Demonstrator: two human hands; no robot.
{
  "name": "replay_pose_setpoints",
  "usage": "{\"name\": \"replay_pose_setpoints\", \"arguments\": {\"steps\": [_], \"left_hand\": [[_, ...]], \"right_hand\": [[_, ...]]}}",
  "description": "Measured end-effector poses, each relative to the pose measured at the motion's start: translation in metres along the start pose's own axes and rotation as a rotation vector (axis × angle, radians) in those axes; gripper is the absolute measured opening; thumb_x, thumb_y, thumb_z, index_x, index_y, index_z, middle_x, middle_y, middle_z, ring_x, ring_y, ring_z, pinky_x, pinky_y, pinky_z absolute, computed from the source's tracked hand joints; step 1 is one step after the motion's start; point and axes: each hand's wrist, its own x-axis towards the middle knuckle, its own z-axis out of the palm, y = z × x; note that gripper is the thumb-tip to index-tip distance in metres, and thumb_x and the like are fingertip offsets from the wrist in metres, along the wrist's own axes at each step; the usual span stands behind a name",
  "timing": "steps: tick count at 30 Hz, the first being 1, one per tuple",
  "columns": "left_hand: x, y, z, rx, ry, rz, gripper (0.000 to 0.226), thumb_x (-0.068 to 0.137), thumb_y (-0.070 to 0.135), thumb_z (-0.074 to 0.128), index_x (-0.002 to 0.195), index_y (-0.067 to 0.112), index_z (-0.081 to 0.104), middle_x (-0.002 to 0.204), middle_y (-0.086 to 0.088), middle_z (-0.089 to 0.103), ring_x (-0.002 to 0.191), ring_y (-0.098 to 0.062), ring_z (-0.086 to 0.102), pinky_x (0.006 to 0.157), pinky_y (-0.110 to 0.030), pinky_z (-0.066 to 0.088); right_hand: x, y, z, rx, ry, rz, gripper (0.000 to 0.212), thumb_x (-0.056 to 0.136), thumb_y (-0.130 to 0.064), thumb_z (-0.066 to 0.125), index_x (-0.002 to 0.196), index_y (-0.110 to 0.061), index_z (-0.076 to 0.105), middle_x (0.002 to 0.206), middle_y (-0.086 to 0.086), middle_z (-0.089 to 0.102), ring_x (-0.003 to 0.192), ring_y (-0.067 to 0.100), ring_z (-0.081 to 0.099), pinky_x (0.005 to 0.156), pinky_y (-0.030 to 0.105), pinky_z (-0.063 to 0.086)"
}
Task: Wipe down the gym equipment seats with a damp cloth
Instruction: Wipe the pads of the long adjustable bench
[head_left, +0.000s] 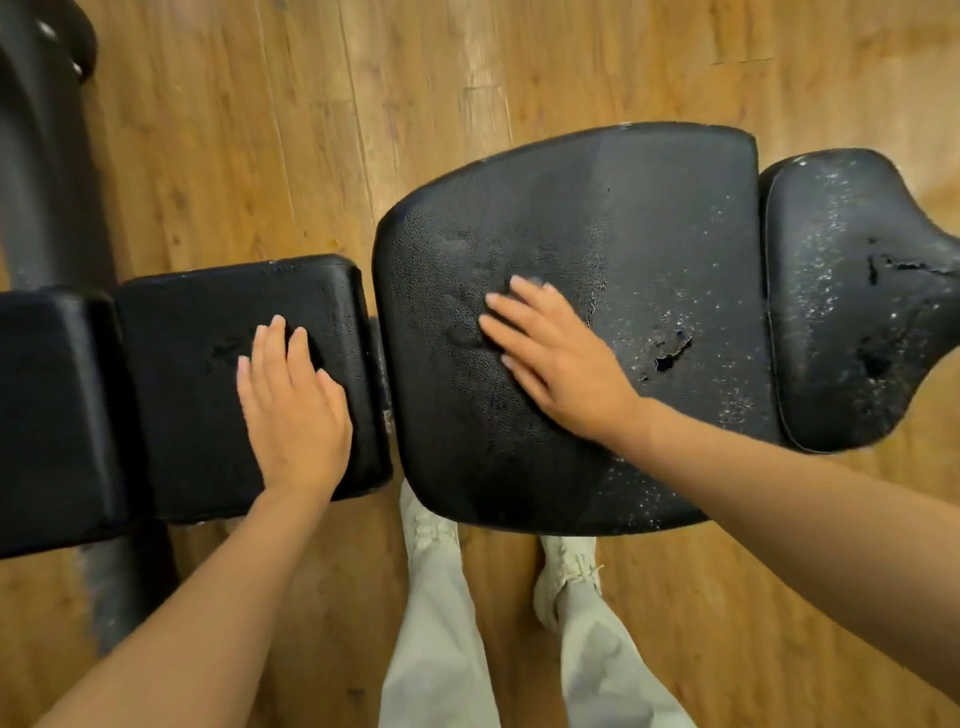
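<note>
- Left hand (293, 410) lies flat, fingers straight, on the small black pad (218, 332) at centre left.
- Right hand (558, 358) presses flat on the large seat pad (649, 234) at centre; whether a cloth lies beneath, I cannot tell.

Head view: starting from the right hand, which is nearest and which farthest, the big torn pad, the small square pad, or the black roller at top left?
1. Big torn pad: directly under the right hand.
2. Small square pad: to its left, under the left hand.
3. Black roller: far top-left corner.
</note>
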Motion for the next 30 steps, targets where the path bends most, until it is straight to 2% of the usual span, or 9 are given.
{"name": "replay_pose_setpoints", "arguments": {"steps": [4,7,11,13,16,22,25,27,30], "left_hand": [[-0.019,0.026,0.002,-0.115,-0.055,0.196,0.054,0.101,0.022,0.039,0.149,-0.002,0.036,0.159,-0.018,0.031,0.148,-0.030,0.026,0.122,-0.049,0.019],[-0.034,0.052,0.014,-0.199,-0.094,0.315,0.056,0.100,0.025,0.039,0.149,0.000,0.038,0.159,-0.016,0.033,0.148,-0.029,0.027,0.119,-0.049,0.024],[-0.046,0.078,0.030,-0.236,-0.071,0.252,0.055,0.101,0.027,0.040,0.149,0.001,0.039,0.160,-0.018,0.030,0.150,-0.032,0.022,0.121,-0.046,0.021],[-0.048,0.083,0.033,-0.236,-0.060,0.222,0.055,0.102,0.026,0.039,0.150,0.000,0.037,0.161,-0.018,0.028,0.151,-0.033,0.019,0.122,-0.048,0.020],[-0.050,0.083,0.034,-0.214,-0.048,0.230,0.054,0.102,0.024,0.038,0.150,-0.002,0.036,0.161,-0.020,0.026,0.151,-0.034,0.018,0.121,-0.052,0.022],[-0.051,0.086,0.037,-0.194,-0.048,0.221,0.054,0.102,0.022,0.035,0.151,-0.001,0.033,0.161,-0.020,0.025,0.151,-0.033,0.016,0.122,-0.052,0.019],[-0.053,0.090,0.038,-0.174,-0.043,0.192,0.054,0.103,0.023,0.033,0.151,-0.002,0.031,0.162,-0.020,0.024,0.151,-0.035,0.016,0.123,-0.050,0.016],[-0.055,0.094,0.038,-0.162,-0.042,0.184,0.056,0.103,0.024,0.034,0.152,-0.003,0.030,0.162,-0.022,0.022,0.152,-0.036,0.015,0.123,-0.051,0.016],[-0.057,0.098,0.040,-0.142,-0.050,0.168,0.058,0.103,0.027,0.033,0.153,-0.003,0.028,0.163,-0.022,0.019,0.152,-0.036,0.013,0.123,-0.051,0.016]], "right_hand": [[-0.023,0.002,0.000,-0.017,-0.106,-0.211,0.037,0.102,-0.021,0.048,0.133,-0.006,0.062,0.143,0.014,0.055,0.137,0.038,0.045,0.116,0.051,0.032],[-0.004,0.028,-0.007,-0.062,-0.042,-0.165,0.038,0.101,-0.020,0.051,0.133,-0.003,0.061,0.144,0.018,0.053,0.138,0.040,0.043,0.117,0.052,0.029],[0.027,0.059,-0.021,-0.111,0.132,0.088,0.037,0.103,-0.018,0.051,0.135,-0.001,0.059,0.145,0.021,0.051,0.139,0.043,0.040,0.119,0.050,0.023],[0.027,0.055,-0.021,-0.102,0.156,0.133,0.037,0.104,-0.018,0.049,0.135,-0.001,0.059,0.145,0.020,0.051,0.139,0.043,0.039,0.120,0.049,0.020],[0.007,0.038,-0.016,-0.060,0.110,0.089,0.038,0.103,-0.018,0.051,0.137,-0.001,0.057,0.145,0.019,0.051,0.141,0.042,0.037,0.121,0.051,0.019],[-0.057,0.012,-0.013,0.021,-0.166,-0.273,0.036,0.105,-0.022,0.047,0.135,-0.008,0.062,0.145,0.013,0.054,0.141,0.036,0.040,0.121,0.049,0.024],[-0.054,0.028,-0.019,-0.024,-0.232,-0.403,0.037,0.105,-0.024,0.046,0.135,-0.009,0.062,0.146,0.013,0.053,0.141,0.035,0.041,0.120,0.049,0.028],[-0.042,0.043,-0.024,-0.064,-0.190,-0.349,0.036,0.105,-0.024,0.048,0.134,-0.008,0.062,0.146,0.014,0.052,0.141,0.036,0.042,0.118,0.051,0.030],[-0.028,0.056,-0.032,-0.103,-0.054,-0.132,0.036,0.105,-0.022,0.049,0.135,-0.005,0.061,0.146,0.017,0.051,0.140,0.039,0.041,0.119,0.053,0.028]]}}
